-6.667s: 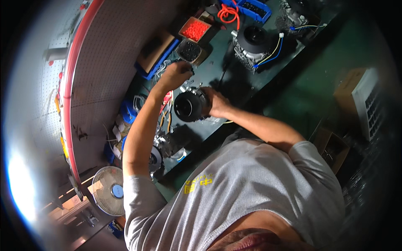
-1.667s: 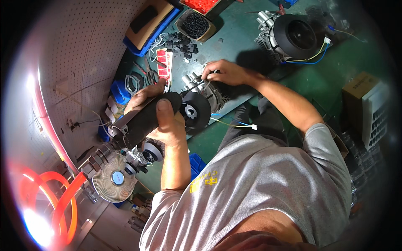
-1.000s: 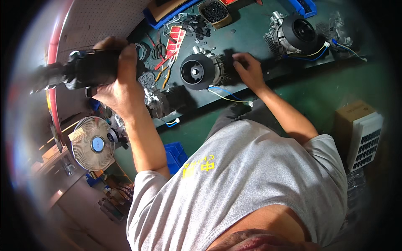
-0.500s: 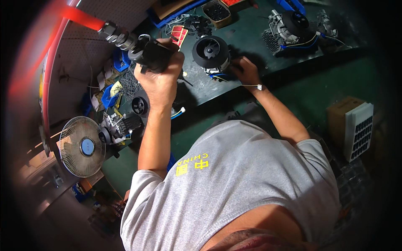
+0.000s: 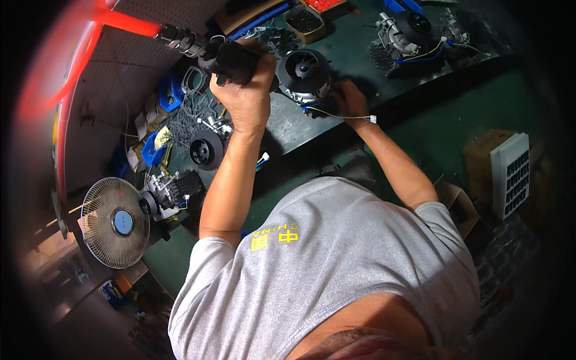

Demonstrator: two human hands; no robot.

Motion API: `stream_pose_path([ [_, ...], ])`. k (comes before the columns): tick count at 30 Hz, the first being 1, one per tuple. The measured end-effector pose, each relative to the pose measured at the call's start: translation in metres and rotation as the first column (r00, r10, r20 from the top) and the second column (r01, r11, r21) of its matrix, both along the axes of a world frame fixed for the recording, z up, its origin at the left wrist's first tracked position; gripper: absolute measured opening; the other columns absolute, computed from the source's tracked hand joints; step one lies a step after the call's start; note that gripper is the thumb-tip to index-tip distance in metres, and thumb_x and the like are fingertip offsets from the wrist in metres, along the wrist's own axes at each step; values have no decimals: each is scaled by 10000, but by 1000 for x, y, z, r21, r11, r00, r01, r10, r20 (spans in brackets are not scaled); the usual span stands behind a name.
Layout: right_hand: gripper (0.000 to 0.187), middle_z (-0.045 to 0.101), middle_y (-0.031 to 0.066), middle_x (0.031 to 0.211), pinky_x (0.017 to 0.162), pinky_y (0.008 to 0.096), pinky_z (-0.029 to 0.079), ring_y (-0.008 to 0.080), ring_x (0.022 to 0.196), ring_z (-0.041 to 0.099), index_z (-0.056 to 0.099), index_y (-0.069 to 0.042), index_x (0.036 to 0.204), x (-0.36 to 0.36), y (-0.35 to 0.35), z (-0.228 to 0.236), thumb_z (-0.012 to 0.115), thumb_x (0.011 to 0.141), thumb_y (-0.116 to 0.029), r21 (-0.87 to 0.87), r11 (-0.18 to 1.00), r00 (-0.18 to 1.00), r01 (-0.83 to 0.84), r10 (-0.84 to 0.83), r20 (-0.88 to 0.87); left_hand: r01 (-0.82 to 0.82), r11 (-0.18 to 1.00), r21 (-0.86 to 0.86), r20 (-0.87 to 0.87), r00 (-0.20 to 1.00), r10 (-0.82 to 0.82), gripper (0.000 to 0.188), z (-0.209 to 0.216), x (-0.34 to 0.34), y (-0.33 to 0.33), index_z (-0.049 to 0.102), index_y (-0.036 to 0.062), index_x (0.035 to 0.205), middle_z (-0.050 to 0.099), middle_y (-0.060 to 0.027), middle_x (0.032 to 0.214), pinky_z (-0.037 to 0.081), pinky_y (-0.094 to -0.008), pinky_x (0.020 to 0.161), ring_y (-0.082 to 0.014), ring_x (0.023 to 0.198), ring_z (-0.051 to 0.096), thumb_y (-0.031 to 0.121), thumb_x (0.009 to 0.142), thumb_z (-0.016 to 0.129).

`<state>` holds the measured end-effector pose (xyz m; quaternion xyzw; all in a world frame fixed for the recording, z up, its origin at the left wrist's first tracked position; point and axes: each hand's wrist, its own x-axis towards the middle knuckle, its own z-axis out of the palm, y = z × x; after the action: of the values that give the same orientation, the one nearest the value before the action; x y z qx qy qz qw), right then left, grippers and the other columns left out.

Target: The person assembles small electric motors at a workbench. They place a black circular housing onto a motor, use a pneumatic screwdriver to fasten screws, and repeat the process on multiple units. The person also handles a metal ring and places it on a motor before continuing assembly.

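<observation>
My left hand is wrapped round a black pneumatic screwdriver, whose metal coupling joins a red air hose. The tool's working end is hidden behind my fingers, on the side toward the blower. Just right of it stands a blower motor with a round black fan wheel on a silver metal body. My right hand is closed against the right side of that body, its fingertips in shadow. A thin cable with a white connector runs from the blower across my right wrist.
More blower motors stand at the bench's far right and left. Loose screws and blue bins lie left of my forearm. A box of small black parts is at the back. A desk fan stands far left.
My left hand has moved right with the screwdriver, closer to the blower. My right hand stays at the blower's side. The whole view has shifted slightly.
</observation>
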<state>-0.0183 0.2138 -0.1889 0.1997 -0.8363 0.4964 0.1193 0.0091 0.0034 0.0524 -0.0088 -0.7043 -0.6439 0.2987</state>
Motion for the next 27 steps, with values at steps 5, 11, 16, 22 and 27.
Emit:
stream_pose_path([
  [5, 191, 668, 159, 1032, 793, 462, 550, 410, 966, 668, 633, -59, 1083, -1, 0, 0, 711, 912, -96, -4, 1000, 1000, 1, -1, 2, -31, 999, 27, -27, 999, 31, 194, -13, -3, -2, 716, 13, 1010, 730, -42, 925, 558, -288, 825, -137, 862, 695, -15, 820, 739],
  [11, 197, 666, 159, 1033, 801, 458, 551, 408, 973, 668, 632, -53, 1087, 1, -2, 6, 713, 913, -95, -11, 1000, 1000, -11, 11, 21, -56, 998, 3, -19, 998, 56, 200, -19, -2, -6, 718, 9, 1014, 733, -45, 934, 555, -285, 827, -131, 869, 691, -21, 817, 739],
  [16, 203, 664, 156, 1040, 804, 456, 551, 404, 979, 669, 634, -52, 1090, 0, 1, 3, 713, 909, -95, 1, 1000, 1000, -2, 2, 26, 39, 996, -82, -27, 999, -41, 194, -12, 2, 5, 723, 10, 1012, 727, -34, 933, 542, -273, 807, -119, 858, 674, -37, 824, 730],
  [22, 202, 663, 150, 1041, 805, 454, 554, 393, 985, 668, 638, -58, 1088, 2, 0, 6, 710, 904, -103, -6, 1000, 1000, -10, 10, 17, 94, 995, -25, -43, 995, -95, 183, -17, 5, 14, 715, 2, 996, 724, -42, 943, 539, -288, 809, -126, 864, 665, -61, 825, 728],
  [27, 195, 663, 142, 1038, 800, 455, 555, 388, 979, 668, 641, -57, 1077, 2, -1, 11, 708, 900, -105, -17, 1000, 1000, -12, 12, 25, 87, 995, -40, -18, 996, -87, 177, -28, 5, 17, 697, -1, 998, 731, -60, 973, 549, -302, 825, -141, 883, 677, -61, 836, 736],
])
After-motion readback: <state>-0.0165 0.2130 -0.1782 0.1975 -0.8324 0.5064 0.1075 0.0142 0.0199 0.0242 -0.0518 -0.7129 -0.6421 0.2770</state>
